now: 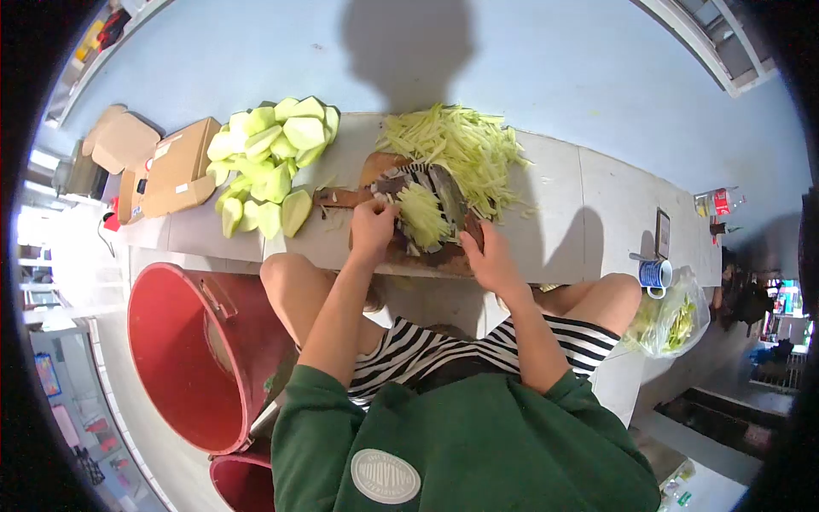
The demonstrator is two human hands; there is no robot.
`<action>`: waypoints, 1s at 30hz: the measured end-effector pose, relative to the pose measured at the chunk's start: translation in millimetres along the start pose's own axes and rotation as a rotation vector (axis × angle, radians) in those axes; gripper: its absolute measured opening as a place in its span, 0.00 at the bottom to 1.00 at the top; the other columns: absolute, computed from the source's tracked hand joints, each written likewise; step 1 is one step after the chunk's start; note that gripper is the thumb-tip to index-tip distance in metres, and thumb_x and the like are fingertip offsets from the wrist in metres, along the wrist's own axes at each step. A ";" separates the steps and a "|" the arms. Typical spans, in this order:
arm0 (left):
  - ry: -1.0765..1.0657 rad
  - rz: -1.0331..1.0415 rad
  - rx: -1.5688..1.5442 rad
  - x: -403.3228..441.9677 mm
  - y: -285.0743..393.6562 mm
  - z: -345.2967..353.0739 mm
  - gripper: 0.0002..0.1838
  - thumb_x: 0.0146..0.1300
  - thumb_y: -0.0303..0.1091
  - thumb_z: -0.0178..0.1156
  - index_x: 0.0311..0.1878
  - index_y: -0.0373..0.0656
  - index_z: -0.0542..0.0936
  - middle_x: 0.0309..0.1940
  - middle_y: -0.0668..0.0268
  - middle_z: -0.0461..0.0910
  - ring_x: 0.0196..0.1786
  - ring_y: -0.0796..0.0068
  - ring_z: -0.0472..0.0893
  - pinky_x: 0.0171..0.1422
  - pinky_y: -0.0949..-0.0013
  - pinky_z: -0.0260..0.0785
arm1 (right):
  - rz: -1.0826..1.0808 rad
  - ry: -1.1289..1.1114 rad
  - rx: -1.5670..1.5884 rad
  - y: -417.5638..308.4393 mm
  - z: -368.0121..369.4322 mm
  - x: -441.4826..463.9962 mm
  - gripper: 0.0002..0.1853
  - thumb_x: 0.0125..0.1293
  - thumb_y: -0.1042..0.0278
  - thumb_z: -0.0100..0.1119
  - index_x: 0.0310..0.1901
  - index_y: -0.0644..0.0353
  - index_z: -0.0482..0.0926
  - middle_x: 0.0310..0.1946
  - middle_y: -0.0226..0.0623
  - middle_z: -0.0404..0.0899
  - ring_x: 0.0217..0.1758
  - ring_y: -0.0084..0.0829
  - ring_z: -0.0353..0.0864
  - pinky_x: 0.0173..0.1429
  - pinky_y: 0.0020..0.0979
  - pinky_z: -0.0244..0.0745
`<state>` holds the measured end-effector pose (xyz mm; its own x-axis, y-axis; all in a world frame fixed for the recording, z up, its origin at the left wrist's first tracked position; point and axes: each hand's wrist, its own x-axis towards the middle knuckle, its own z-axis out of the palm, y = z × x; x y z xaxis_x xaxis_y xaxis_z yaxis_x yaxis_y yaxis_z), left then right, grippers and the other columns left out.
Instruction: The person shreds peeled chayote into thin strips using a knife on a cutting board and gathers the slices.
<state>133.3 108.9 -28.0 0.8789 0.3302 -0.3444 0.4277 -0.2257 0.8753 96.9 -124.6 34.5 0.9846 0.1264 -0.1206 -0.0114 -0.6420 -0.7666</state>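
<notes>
My right hand (495, 256) is closed round the dark handle of a broad-bladed cleaver (450, 194). Its shiny blade, mirroring stripes, lies over a round-cornered wooden cutting board (388, 160). A small heap of pale-green shreds (421, 213) rests at the blade, partly covering it. At the left side of that heap is my left hand (373, 229), its fingers bent together; what they pinch, if anything, is hidden. Beside it a brown wooden handle (335, 198) sticks out leftward from the board. Behind the board spreads a large pile of shredded pale-green fruit or vegetable (461, 145).
Peeled green pieces (277, 145) are heaped left of the board, beside an opened cardboard box (179, 171). Red bins (192, 358) stand below at left. At right are a mug (654, 275), a propped phone (662, 232), a bag of shreds (674, 320) and a bottle (719, 202).
</notes>
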 end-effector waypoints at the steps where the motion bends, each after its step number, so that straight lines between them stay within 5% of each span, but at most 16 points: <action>1: -0.004 0.004 0.002 2.1 10.1 2.4 0.09 0.62 0.33 0.66 0.33 0.35 0.84 0.30 0.58 0.85 0.36 0.62 0.86 0.41 0.57 0.81 | -0.026 0.044 0.045 3.9 -2.8 0.1 0.20 0.74 0.54 0.58 0.45 0.67 0.74 0.31 0.50 0.81 0.36 0.49 0.82 0.43 0.46 0.73; 3: -0.142 -0.105 -0.428 6.3 31.8 8.5 0.08 0.66 0.30 0.64 0.36 0.35 0.84 0.32 0.63 0.84 0.36 0.70 0.85 0.38 0.63 0.84 | -0.009 0.065 0.052 17.1 -8.2 3.0 0.19 0.75 0.54 0.58 0.46 0.66 0.75 0.28 0.45 0.80 0.31 0.42 0.81 0.38 0.43 0.73; 5: -0.145 -0.090 -0.533 2.2 66.6 13.0 0.08 0.67 0.30 0.63 0.38 0.34 0.83 0.34 0.62 0.84 0.36 0.70 0.85 0.37 0.63 0.86 | 0.011 0.084 0.058 22.3 -17.3 5.3 0.18 0.75 0.54 0.58 0.47 0.65 0.76 0.25 0.40 0.80 0.27 0.36 0.80 0.34 0.40 0.74; 7: -0.202 -0.047 -0.620 11.8 85.9 14.5 0.11 0.69 0.30 0.64 0.44 0.29 0.81 0.37 0.59 0.83 0.37 0.69 0.85 0.38 0.62 0.87 | 0.150 0.041 0.133 20.7 -28.9 6.5 0.19 0.75 0.54 0.57 0.47 0.68 0.76 0.34 0.54 0.83 0.39 0.53 0.83 0.45 0.46 0.75; 11: -0.204 0.008 -0.673 -2.0 126.6 0.6 0.11 0.72 0.31 0.62 0.47 0.31 0.81 0.39 0.61 0.84 0.40 0.68 0.84 0.45 0.61 0.83 | 0.137 0.078 0.201 39.5 -30.3 9.7 0.19 0.74 0.54 0.58 0.49 0.67 0.77 0.33 0.52 0.83 0.38 0.52 0.83 0.45 0.46 0.74; 12: -0.210 0.006 -0.671 4.1 123.3 -4.5 0.11 0.72 0.31 0.62 0.47 0.31 0.81 0.39 0.61 0.84 0.40 0.68 0.84 0.45 0.61 0.83 | 0.076 0.104 0.189 44.0 -28.7 9.4 0.17 0.76 0.55 0.58 0.45 0.64 0.75 0.25 0.40 0.77 0.27 0.37 0.76 0.33 0.37 0.71; 14: -0.188 0.083 -0.577 18.7 115.0 -14.8 0.09 0.69 0.29 0.65 0.42 0.30 0.84 0.33 0.66 0.81 0.33 0.78 0.81 0.30 0.71 0.78 | 0.013 0.123 0.174 43.9 -28.2 6.3 0.15 0.77 0.56 0.57 0.42 0.61 0.74 0.18 0.27 0.72 0.16 0.21 0.70 0.22 0.29 0.67; 16: -0.213 0.072 -0.664 16.1 113.7 -24.8 0.09 0.68 0.30 0.68 0.41 0.31 0.84 0.32 0.68 0.81 0.32 0.81 0.78 0.29 0.73 0.74 | 0.069 -0.015 0.107 35.7 -27.2 3.0 0.16 0.77 0.54 0.57 0.42 0.61 0.75 0.18 0.27 0.72 0.17 0.21 0.70 0.22 0.29 0.67; 17: -0.229 0.131 -0.622 19.7 107.7 -32.5 0.09 0.69 0.30 0.67 0.42 0.32 0.83 0.35 0.66 0.81 0.34 0.78 0.79 0.36 0.70 0.77 | 0.083 -0.018 0.109 38.4 -21.1 -0.1 0.16 0.77 0.54 0.57 0.42 0.61 0.75 0.18 0.27 0.72 0.17 0.21 0.70 0.22 0.29 0.67; 18: -0.241 0.193 -0.585 22.2 103.3 -36.4 0.09 0.69 0.31 0.66 0.44 0.33 0.82 0.39 0.65 0.81 0.36 0.75 0.79 0.43 0.67 0.80 | 0.092 -0.113 0.078 41.4 -13.1 -0.3 0.19 0.76 0.51 0.56 0.45 0.64 0.77 0.25 0.40 0.78 0.27 0.37 0.77 0.34 0.38 0.71; 20: -0.234 0.136 -0.627 6.8 117.5 -47.5 0.12 0.68 0.33 0.69 0.44 0.32 0.82 0.41 0.64 0.80 0.37 0.76 0.78 0.42 0.68 0.79 | 0.090 -0.208 0.045 32.8 -3.5 8.4 0.24 0.75 0.48 0.56 0.49 0.67 0.79 0.32 0.52 0.83 0.38 0.52 0.83 0.45 0.46 0.74; 22: -0.228 0.126 -0.485 3.5 116.4 -56.2 0.13 0.69 0.35 0.69 0.46 0.34 0.82 0.39 0.66 0.80 0.36 0.76 0.78 0.40 0.67 0.78 | 0.259 -0.518 0.132 14.5 -1.8 14.0 0.25 0.74 0.47 0.56 0.48 0.68 0.80 0.32 0.54 0.83 0.37 0.52 0.83 0.45 0.47 0.75; 25: -0.240 0.135 -0.599 7.4 104.8 -63.3 0.14 0.66 0.37 0.73 0.40 0.34 0.84 0.31 0.70 0.81 0.33 0.82 0.77 0.36 0.70 0.75 | -0.027 -0.393 0.017 48.9 22.5 28.4 0.24 0.74 0.48 0.57 0.48 0.67 0.81 0.33 0.55 0.83 0.37 0.51 0.83 0.45 0.48 0.75; 30: -0.242 -0.016 -0.734 10.9 84.3 -78.1 0.15 0.69 0.38 0.69 0.45 0.35 0.81 0.33 0.68 0.81 0.32 0.76 0.79 0.36 0.68 0.75 | 0.239 -0.394 0.008 49.7 -11.4 70.3 0.23 0.72 0.50 0.60 0.51 0.67 0.82 0.39 0.56 0.84 0.41 0.50 0.83 0.48 0.45 0.76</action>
<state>162.5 165.1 68.5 0.9318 0.0993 -0.3492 0.2652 0.4709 0.8414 167.6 -156.3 -4.9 0.8129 0.2542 -0.5240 -0.2331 -0.6825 -0.6927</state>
